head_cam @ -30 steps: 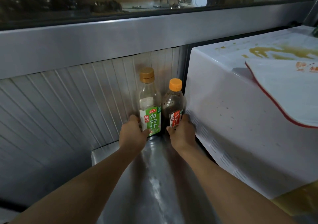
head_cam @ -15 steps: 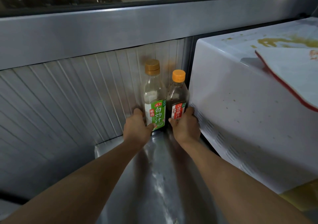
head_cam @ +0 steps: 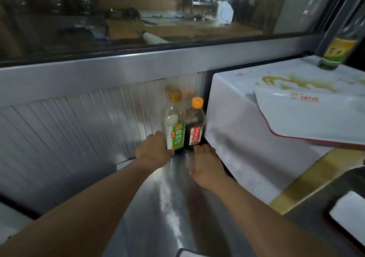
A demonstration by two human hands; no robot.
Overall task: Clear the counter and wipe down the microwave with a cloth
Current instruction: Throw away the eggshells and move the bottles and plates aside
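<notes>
Two bottles (head_cam: 184, 122) stand upright beside the microwave (head_cam: 245, 138). Left hand (head_cam: 154, 151) holds one low; right hand (head_cam: 207, 167) is loose. Probably smooth, slippery; hold the body.

Dim, blurred, glare on steel counter (head_cam: 167, 197)

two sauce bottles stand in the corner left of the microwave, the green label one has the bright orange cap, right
Not quite. In the head view the green-label bottle has the dull gold-brown cap; the bright orange cap is on the red-label bottle. Both do stand left of the microwave.

Three bottles (head_cam: 174, 121) (head_cam: 196, 123) (head_cam: 338, 49) — one microwave (head_cam: 246, 138), perhaps one tray (head_cam: 316, 118).
</notes>
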